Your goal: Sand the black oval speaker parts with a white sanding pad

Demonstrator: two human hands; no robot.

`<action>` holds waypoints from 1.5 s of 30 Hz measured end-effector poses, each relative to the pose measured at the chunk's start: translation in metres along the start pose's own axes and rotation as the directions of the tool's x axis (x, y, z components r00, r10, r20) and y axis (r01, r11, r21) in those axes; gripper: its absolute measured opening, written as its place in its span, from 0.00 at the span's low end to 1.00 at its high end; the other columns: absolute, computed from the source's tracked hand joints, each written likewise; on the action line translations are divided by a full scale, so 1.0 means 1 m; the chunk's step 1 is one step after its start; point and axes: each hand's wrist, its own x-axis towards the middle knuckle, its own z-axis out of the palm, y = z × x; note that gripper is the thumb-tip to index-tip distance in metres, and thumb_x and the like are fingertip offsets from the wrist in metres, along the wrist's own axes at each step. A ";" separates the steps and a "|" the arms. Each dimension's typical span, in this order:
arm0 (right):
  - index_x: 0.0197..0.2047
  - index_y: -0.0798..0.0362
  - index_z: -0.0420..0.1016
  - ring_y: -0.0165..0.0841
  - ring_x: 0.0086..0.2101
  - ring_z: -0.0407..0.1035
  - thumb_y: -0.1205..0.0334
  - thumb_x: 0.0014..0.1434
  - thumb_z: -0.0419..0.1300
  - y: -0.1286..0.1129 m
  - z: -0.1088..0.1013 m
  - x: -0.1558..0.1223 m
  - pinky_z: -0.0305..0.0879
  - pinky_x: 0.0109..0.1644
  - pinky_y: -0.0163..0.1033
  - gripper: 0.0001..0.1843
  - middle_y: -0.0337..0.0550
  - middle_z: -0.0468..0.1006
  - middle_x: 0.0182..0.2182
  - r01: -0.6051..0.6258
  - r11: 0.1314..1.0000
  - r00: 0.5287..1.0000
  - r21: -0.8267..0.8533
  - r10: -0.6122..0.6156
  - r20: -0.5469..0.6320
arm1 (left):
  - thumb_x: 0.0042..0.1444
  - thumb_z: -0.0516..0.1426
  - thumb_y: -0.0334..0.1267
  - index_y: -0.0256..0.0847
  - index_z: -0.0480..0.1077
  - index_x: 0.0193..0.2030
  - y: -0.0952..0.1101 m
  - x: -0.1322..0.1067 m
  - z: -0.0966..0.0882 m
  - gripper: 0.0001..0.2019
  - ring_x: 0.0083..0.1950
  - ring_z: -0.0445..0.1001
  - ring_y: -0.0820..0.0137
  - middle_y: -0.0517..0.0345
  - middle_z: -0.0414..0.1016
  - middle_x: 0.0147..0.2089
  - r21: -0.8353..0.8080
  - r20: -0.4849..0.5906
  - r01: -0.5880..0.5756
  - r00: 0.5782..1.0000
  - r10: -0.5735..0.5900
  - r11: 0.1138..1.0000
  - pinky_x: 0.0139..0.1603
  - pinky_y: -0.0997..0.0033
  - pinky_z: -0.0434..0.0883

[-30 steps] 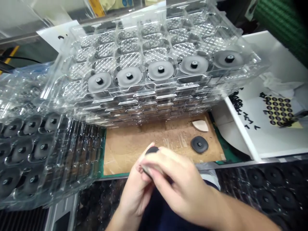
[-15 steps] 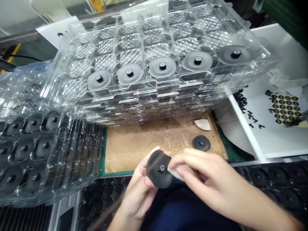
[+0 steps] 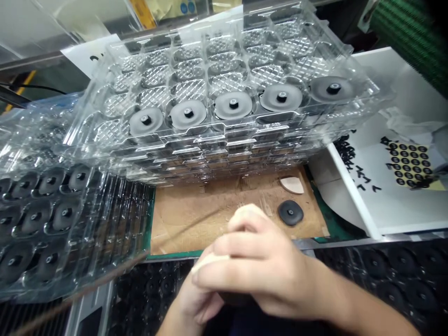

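Observation:
My right hand (image 3: 269, 268) lies across my left hand (image 3: 194, 298), low in the middle, over the bench's front edge. Its fingers are pressed together on a pale pad (image 3: 210, 259) whose edge shows under the fingertips. My left hand is curled underneath around a black disc (image 3: 234, 297), which is almost wholly hidden. Just beyond the hands, a second black disc (image 3: 290, 213) and a pale wedge-shaped pad (image 3: 291, 185) lie loose on the brown cardboard mat (image 3: 182, 219).
A stack of clear blister trays (image 3: 224, 144) stands behind the mat, with several grey discs (image 3: 233, 105) in the top front row. Trays of black discs (image 3: 35, 219) sit at left. A white box (image 3: 353, 191) holds a sheet of black dots (image 3: 409, 163).
Half a second ago my left hand held the black disc up with its face showing. Both hands have since dropped, and my right hand has closed over the disc and covers it.

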 end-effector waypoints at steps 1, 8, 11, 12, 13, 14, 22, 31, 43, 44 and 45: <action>0.42 0.54 0.75 0.29 0.34 0.68 0.68 0.66 0.48 0.005 0.001 -0.001 0.59 0.45 0.39 0.13 0.38 0.79 0.33 -0.023 0.997 0.999 0.067 0.025 -0.031 | 0.37 0.70 0.39 0.37 0.78 0.39 0.000 0.000 -0.001 0.19 0.37 0.77 0.68 0.56 0.79 0.33 -0.014 0.041 0.009 0.999 -0.009 1.000 0.39 0.75 0.75; 0.50 0.49 0.72 0.32 0.37 0.72 0.66 0.58 0.57 0.072 0.036 -0.048 0.70 0.40 0.38 0.16 0.42 0.75 0.40 -0.661 0.731 0.739 0.171 0.674 -0.023 | 0.40 0.67 0.45 0.43 0.74 0.49 0.004 -0.001 -0.010 0.26 0.49 0.77 0.57 0.49 0.76 0.52 -0.104 0.196 0.035 0.981 -0.014 0.994 0.43 0.68 0.76; 0.38 0.51 0.78 0.36 0.40 0.71 0.69 0.54 0.56 0.079 0.070 -0.079 0.69 0.44 0.42 0.11 0.45 0.73 0.39 -0.701 0.708 0.710 0.081 0.704 -0.011 | 0.40 0.66 0.48 0.42 0.73 0.51 0.004 0.001 -0.015 0.28 0.49 0.77 0.58 0.48 0.76 0.52 -0.111 0.120 -0.007 0.993 0.020 0.994 0.45 0.67 0.76; 0.39 0.51 0.78 0.38 0.42 0.71 0.70 0.53 0.56 0.077 0.080 -0.089 0.69 0.45 0.44 0.12 0.47 0.72 0.42 -0.718 0.694 0.694 0.051 0.719 -0.021 | 0.40 0.66 0.48 0.43 0.73 0.51 0.004 0.002 -0.016 0.28 0.50 0.76 0.57 0.49 0.76 0.53 -0.117 0.083 -0.027 0.996 0.036 0.993 0.46 0.67 0.75; 0.43 0.52 0.77 0.40 0.42 0.70 0.70 0.52 0.57 0.073 0.090 -0.097 0.69 0.46 0.46 0.15 0.50 0.71 0.45 -0.733 0.680 0.679 0.023 0.733 -0.034 | 0.40 0.66 0.48 0.43 0.73 0.51 0.003 0.003 -0.018 0.28 0.51 0.76 0.57 0.49 0.74 0.55 -0.119 0.044 -0.051 0.997 0.057 0.992 0.47 0.66 0.75; 0.47 0.53 0.75 0.41 0.42 0.70 0.70 0.51 0.57 0.069 0.097 -0.104 0.69 0.45 0.47 0.19 0.53 0.68 0.49 -0.745 0.667 0.666 0.000 0.744 -0.048 | 0.41 0.65 0.48 0.44 0.73 0.51 0.003 0.004 -0.019 0.28 0.52 0.75 0.56 0.49 0.74 0.56 -0.114 0.009 -0.075 0.997 0.076 0.991 0.47 0.66 0.75; 0.43 0.53 0.75 0.38 0.33 0.73 0.61 0.59 0.53 0.065 0.075 -0.085 0.71 0.38 0.43 0.13 0.47 0.76 0.35 -0.744 0.668 0.657 -0.017 0.728 -0.197 | 0.45 0.65 0.46 0.43 0.72 0.51 -0.001 0.009 -0.021 0.25 0.51 0.75 0.59 0.50 0.75 0.54 -0.057 -0.116 -0.207 0.973 0.199 0.977 0.49 0.66 0.74; 0.46 0.54 0.71 0.33 0.38 0.71 0.70 0.62 0.51 -0.025 0.035 -0.005 0.66 0.43 0.38 0.12 0.43 0.79 0.39 -0.354 0.931 0.929 0.088 0.361 -0.080 | 0.40 0.69 0.38 0.49 0.72 0.50 -0.002 -0.006 -0.011 0.27 0.50 0.75 0.64 0.57 0.76 0.52 0.030 -0.220 -0.301 0.928 0.300 0.953 0.45 0.74 0.73; 0.42 0.56 0.71 0.30 0.33 0.70 0.72 0.61 0.51 -0.029 0.037 -0.002 0.61 0.39 0.36 0.10 0.41 0.79 0.36 -0.289 0.957 0.957 0.010 0.289 0.013 | 0.35 0.71 0.35 0.47 0.76 0.45 -0.002 -0.015 -0.012 0.25 0.43 0.77 0.68 0.60 0.80 0.43 0.003 -0.168 -0.265 0.950 0.262 0.964 0.44 0.78 0.73; 0.42 0.57 0.71 0.31 0.34 0.70 0.72 0.62 0.50 -0.028 0.038 -0.001 0.61 0.40 0.37 0.10 0.43 0.79 0.37 -0.291 0.956 0.956 -0.038 0.290 -0.043 | 0.36 0.70 0.35 0.45 0.76 0.43 -0.003 -0.015 -0.011 0.22 0.41 0.77 0.70 0.60 0.80 0.40 0.014 -0.148 -0.252 0.957 0.252 0.968 0.42 0.79 0.73; 0.44 0.59 0.71 0.33 0.35 0.70 0.71 0.62 0.50 -0.028 0.039 0.000 0.61 0.40 0.39 0.11 0.46 0.79 0.38 -0.280 0.956 0.956 -0.091 0.269 -0.116 | 0.38 0.70 0.37 0.44 0.77 0.42 -0.003 -0.015 -0.010 0.20 0.40 0.77 0.70 0.60 0.80 0.37 0.022 -0.120 -0.244 0.962 0.245 0.970 0.42 0.79 0.72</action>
